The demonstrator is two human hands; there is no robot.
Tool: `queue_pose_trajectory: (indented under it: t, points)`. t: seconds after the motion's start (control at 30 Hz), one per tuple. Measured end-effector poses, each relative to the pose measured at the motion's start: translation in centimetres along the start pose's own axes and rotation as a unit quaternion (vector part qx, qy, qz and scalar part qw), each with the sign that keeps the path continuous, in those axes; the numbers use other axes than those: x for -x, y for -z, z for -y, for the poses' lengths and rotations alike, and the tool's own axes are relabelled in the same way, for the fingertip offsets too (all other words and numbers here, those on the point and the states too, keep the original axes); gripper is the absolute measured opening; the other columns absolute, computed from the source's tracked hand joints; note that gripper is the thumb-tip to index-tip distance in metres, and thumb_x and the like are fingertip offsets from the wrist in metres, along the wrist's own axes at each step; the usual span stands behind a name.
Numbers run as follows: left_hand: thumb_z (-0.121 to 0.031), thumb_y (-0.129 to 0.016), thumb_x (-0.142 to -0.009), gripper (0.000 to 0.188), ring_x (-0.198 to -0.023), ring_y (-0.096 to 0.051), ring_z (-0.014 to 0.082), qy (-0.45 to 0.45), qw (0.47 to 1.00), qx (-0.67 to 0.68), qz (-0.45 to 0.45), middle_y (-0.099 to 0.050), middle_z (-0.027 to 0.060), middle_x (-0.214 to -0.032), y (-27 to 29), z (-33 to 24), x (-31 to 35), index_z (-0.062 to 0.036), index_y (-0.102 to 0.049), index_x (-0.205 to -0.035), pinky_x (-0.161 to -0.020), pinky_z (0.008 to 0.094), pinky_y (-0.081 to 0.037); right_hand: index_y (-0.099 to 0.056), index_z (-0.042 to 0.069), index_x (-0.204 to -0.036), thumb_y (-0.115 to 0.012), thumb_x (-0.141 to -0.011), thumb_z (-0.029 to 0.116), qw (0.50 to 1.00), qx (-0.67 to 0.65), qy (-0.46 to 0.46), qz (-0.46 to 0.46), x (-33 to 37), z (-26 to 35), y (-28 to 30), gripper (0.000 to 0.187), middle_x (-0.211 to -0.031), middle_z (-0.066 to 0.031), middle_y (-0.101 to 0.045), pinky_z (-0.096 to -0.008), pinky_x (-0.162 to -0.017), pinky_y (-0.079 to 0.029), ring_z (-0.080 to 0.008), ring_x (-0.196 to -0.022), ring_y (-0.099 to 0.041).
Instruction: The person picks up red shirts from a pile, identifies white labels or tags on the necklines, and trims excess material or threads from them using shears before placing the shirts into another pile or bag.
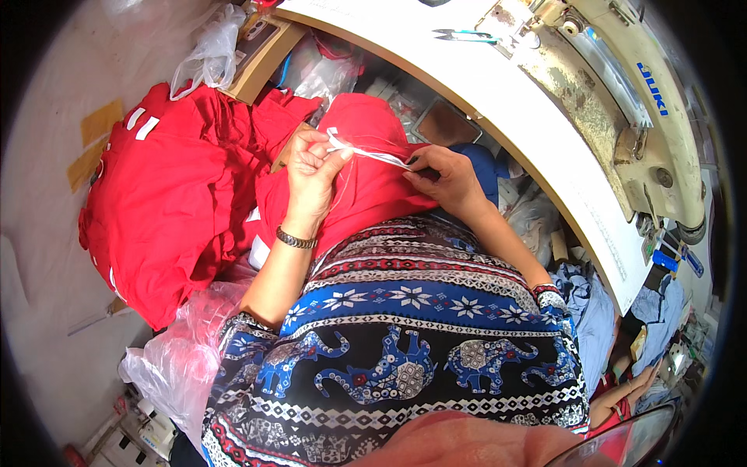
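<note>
A narrow white fabric strip (pixel 377 156) is stretched between my two hands above my lap. My left hand (pixel 311 173), with a dark metal watch on the wrist, pinches its curled left end. At the other end, the fingertips of my right hand (pixel 449 180) are closed on the strip. Thin red threads loop around the strip and past my left hand. Underneath, red cloth (pixel 369 121) is spread across my lap. To the left lies a big heap of red garments (pixel 179 194) with small white patches.
A white sewing table (pixel 373 17) curves along the far and right side. It carries a sewing machine (pixel 661 148) and thread snips (pixel 467 36). Below it is an open drawer with a phone box (pixel 257 39). Clear plastic bags (pixel 183 342) and light blue cloth (pixel 583 311) lie around me.
</note>
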State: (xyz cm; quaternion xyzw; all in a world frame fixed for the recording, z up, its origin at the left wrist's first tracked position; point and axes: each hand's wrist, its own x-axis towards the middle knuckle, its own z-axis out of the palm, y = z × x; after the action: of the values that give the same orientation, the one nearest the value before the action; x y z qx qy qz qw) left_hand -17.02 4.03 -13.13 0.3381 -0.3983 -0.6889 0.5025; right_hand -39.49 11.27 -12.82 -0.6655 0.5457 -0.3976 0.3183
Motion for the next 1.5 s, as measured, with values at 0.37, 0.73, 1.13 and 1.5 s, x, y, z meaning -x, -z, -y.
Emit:
queue_pose_trajectory:
  t: [0.37, 0.73, 1.13, 1.5]
  points:
    - [0.014, -0.063, -0.080, 0.035, -0.085, -0.065, 0.0137, 0.011, 0.995, -0.097, 0.028, -0.065, 0.0115, -0.094, -1.8, 3.3, 0.4, -0.0038, -0.043, -0.102, -0.074, 0.0247, -0.054, -0.049, 0.006, -0.132, -0.084, -0.062, 0.042, 0.997, 0.007, 0.056, 0.050, -3.9, 1.4, -2.3, 0.086, -0.115, -0.0134, -0.063, -0.0431, -0.095, -0.042, -0.0335, -0.111, -0.055]
    - [0.012, -0.066, -0.080, 0.032, -0.078, -0.065, 0.0125, 0.053, 0.995, -0.086, -0.003, -0.067, 0.0088, -0.086, -1.7, 2.3, 0.7, -0.0042, -0.048, -0.101, -0.072, 0.0236, -0.053, -0.052, 0.015, -0.131, -0.073, -0.074, 0.021, 0.999, 0.040, -0.009, 0.035, -3.1, 0.1, -4.7, 0.061, -0.109, -0.0058, -0.065, -0.0629, -0.104, -0.025, -0.0242, -0.110, -0.058]
    - [0.012, -0.059, -0.085, 0.030, -0.087, -0.065, 0.0150, 0.043, 0.998, -0.049, 0.021, -0.067, 0.0105, -0.092, -1.6, 3.4, 0.7, -0.0033, -0.047, -0.107, -0.080, 0.0254, -0.052, -0.071, 0.001, -0.096, -0.068, -0.085, 0.018, 0.976, -0.173, -0.130, -0.015, -1.7, -1.3, -4.7, 0.021, -0.092, -0.0126, -0.067, -0.0302, -0.072, -0.049, -0.0187, -0.080, -0.064]
    - [-0.006, -0.060, -0.093, 0.024, -0.094, -0.066, 0.0202, 0.064, 0.993, -0.092, 0.042, -0.068, 0.0156, -0.099, -1.1, 2.7, 0.0, -0.0014, -0.049, -0.114, -0.086, 0.0313, -0.051, -0.071, 0.001, -0.095, -0.068, -0.086, 0.020, 0.981, -0.155, -0.117, 0.004, -1.3, -1.9, -4.7, 0.021, -0.084, -0.0115, -0.065, -0.0315, -0.073, -0.048, -0.0202, -0.080, -0.063]
